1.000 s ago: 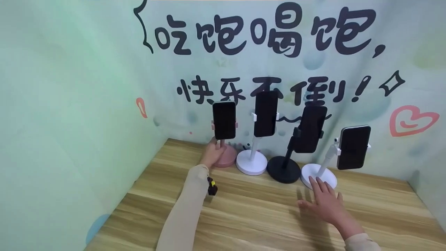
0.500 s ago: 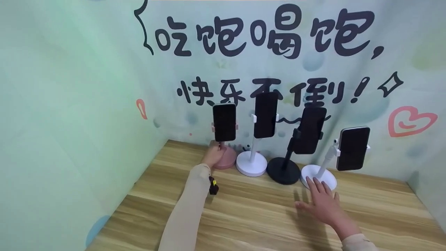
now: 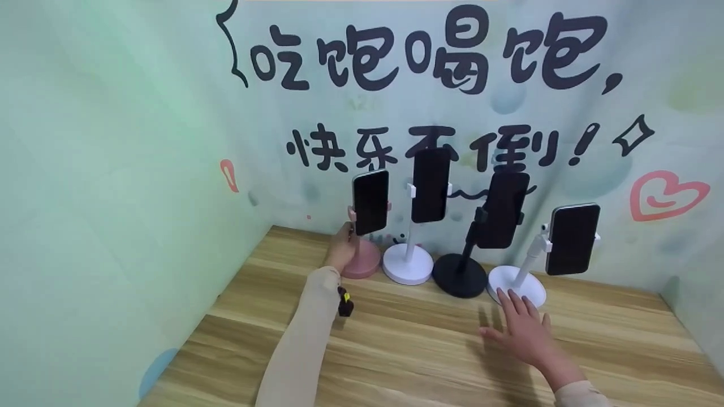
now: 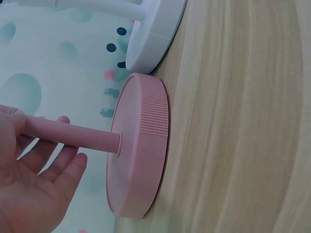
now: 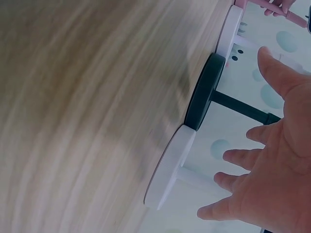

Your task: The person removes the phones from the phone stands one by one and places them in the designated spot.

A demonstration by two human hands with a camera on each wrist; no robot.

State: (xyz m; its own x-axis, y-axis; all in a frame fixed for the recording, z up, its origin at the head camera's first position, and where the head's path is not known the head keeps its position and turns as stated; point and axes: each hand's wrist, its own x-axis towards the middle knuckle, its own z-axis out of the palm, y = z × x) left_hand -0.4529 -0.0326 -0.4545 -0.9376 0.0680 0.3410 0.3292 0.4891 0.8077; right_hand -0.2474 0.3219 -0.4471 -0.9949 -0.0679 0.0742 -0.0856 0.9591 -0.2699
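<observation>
At the left end of a row of phone stands is a pink phone stand (image 3: 362,261) with a dark-screened phone (image 3: 371,203) in its clamp. My left hand (image 3: 341,249) holds its pole; in the left wrist view the thumb and fingers lie around the pink pole (image 4: 73,133), above the round base (image 4: 150,165). My right hand (image 3: 529,333) is spread with fingers apart, overlapping the front of the right-hand white stand's base (image 3: 512,282) in the head view. From the right wrist, this hand (image 5: 286,170) shows nothing in its grasp.
Between the outer stands are another white stand (image 3: 408,265) and a black stand (image 3: 459,277), each with a phone, bases close together. A phone (image 3: 573,239) sits on the right-hand white stand. Behind the wooden table (image 3: 407,345) hangs a printed cloth (image 3: 317,107).
The pink stand has turned in my left hand, so its phone now angles to the right. Its base has shifted slightly toward me. My right hand has stayed nearly still.
</observation>
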